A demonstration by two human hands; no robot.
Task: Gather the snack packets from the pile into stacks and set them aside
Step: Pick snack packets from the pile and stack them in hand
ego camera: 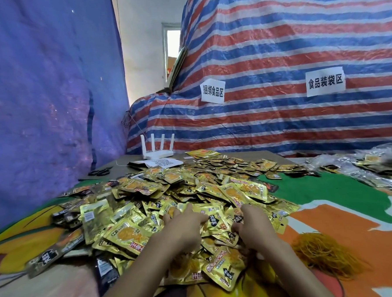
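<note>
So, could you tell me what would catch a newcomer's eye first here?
The heap of gold snack packets in the middle, with the left hand and right hand set on its near edge. Behind rises a red, white and blue striped tarp with two paper signs, and a bundle of orange rubber bands lies right of the hands.

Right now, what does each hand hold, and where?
The left hand rests open on the gold foil snack packets; for the right hand, cannot tell.
</note>
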